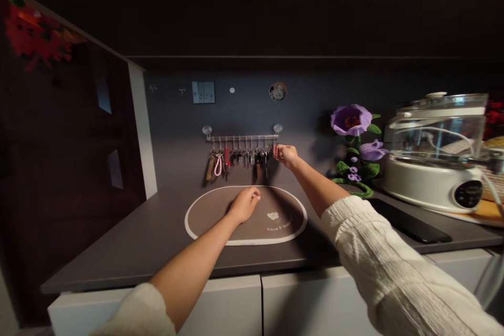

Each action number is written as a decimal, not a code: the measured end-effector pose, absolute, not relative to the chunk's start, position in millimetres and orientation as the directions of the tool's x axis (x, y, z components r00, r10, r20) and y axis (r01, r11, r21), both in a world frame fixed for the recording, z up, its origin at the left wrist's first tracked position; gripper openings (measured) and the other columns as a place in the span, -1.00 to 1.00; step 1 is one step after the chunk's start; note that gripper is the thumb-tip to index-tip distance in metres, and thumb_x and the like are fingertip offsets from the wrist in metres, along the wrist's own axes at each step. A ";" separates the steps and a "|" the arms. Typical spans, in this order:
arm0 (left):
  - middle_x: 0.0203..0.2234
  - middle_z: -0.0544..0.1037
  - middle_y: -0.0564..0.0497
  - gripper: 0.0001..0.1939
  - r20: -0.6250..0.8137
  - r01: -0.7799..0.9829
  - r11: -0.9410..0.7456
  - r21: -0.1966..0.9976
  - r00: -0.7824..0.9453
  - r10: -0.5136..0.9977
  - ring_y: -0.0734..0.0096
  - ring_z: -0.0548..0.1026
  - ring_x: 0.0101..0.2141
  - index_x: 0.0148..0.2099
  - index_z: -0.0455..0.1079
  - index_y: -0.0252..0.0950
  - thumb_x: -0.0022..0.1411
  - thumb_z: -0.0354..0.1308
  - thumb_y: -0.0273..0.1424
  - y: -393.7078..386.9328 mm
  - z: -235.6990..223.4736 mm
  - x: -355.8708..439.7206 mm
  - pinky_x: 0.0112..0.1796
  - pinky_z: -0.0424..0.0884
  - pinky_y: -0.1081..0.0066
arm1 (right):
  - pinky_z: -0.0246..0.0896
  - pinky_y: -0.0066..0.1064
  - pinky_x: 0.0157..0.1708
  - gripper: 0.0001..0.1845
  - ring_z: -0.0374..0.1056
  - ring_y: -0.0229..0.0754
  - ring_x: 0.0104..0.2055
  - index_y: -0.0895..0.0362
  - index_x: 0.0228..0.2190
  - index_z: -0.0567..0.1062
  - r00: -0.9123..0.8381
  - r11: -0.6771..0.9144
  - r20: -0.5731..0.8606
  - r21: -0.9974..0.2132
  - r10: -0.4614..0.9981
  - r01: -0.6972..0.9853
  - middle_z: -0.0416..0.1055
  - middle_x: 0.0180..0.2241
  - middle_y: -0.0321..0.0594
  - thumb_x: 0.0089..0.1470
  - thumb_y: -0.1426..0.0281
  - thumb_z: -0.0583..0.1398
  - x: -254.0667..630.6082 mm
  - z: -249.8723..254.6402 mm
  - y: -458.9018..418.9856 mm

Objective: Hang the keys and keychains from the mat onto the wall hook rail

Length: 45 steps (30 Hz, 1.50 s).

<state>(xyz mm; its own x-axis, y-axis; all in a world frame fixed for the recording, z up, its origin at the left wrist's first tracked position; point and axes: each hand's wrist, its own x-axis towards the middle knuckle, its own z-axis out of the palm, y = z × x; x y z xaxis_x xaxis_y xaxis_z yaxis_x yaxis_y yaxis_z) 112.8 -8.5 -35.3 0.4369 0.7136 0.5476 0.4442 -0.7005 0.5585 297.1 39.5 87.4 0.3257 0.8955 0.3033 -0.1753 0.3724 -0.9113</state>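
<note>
1. Head view: right hand (288, 155) pinches one small red item (275, 151) at the right end of the clear, two-mount hook rail (242, 137).
2. Left hand (246, 203), fingers curled, contents unclear, is over one brown, white-edged oval mat (212, 215).
3. Dark countertop (137, 241) extends left beyond the mat.

- Left forearm (197, 268) angles forward and inward, bare below the elbow.
- Left hand (244, 205) is lower and nearer, fingers loosely curled.
- Right forearm (319, 181) reaches farther forward, slanting up and leftward.
- Right hand (287, 156) is raised higher, fingers bent in a pinch.
</note>
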 end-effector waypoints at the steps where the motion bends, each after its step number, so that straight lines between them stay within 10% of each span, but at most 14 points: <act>1: -0.49 0.43 0.06 -0.87 0.547 0.447 -0.699 0.558 0.436 0.715 0.50 0.35 -0.45 -0.31 0.31 -0.29 0.12 -0.06 -0.41 -8.6 -35.3 112.7 -0.37 0.26 0.50 | 0.21 -0.53 -0.57 -0.83 0.07 -0.43 -0.71 0.19 -0.69 0.32 0.333 0.370 0.298 -0.911 0.895 -0.179 0.14 -0.80 -0.37 -0.20 0.60 0.04 297.5 85.9 40.1; 29: -0.50 0.37 0.11 -0.59 0.490 0.416 -0.573 0.706 0.298 0.819 0.58 0.31 -0.49 0.02 0.22 -0.32 0.08 0.04 -0.42 -13.3 -31.2 106.8 -0.35 0.27 0.50 | 0.08 -0.56 -0.63 -0.95 0.12 -0.42 -0.65 0.14 -0.55 0.29 0.479 0.235 0.224 -0.971 0.849 0.039 0.21 -0.65 -0.39 -0.19 0.47 0.12 286.1 46.4 -5.4; 35: -0.54 0.37 0.17 -0.06 0.470 0.177 -0.554 0.814 0.362 0.805 0.63 0.29 -0.56 0.27 -0.37 -0.24 -0.01 0.16 -0.44 -43.4 -1.5 77.6 -0.41 0.27 0.52 | 0.11 -0.55 -0.55 -0.53 0.08 -0.44 -0.63 0.05 -0.18 0.31 0.205 0.381 0.388 -0.922 0.899 0.075 0.17 -0.62 -0.47 -0.23 0.40 0.21 264.8 39.4 -60.2; 45: -0.51 0.33 0.19 0.07 0.630 0.133 -0.690 0.712 0.312 0.711 0.65 0.27 -0.53 0.23 -0.64 -0.16 -0.02 0.15 -0.49 -99.2 -12.4 26.5 -0.42 0.24 0.57 | 0.08 -0.52 -0.49 -0.01 0.06 -0.38 -0.57 -0.03 0.19 -0.32 -0.109 0.623 0.614 -0.771 0.782 0.129 0.16 -0.60 -0.47 -0.11 0.37 0.19 240.8 3.9 -116.9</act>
<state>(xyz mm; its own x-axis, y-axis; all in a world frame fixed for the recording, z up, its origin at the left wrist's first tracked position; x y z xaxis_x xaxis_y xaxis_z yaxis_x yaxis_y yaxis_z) 26.5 -99.2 -12.4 0.3124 0.7105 0.6305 0.1328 -0.6899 0.7116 240.8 -116.9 3.9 -0.1094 0.7818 0.6138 0.1286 0.6235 -0.7712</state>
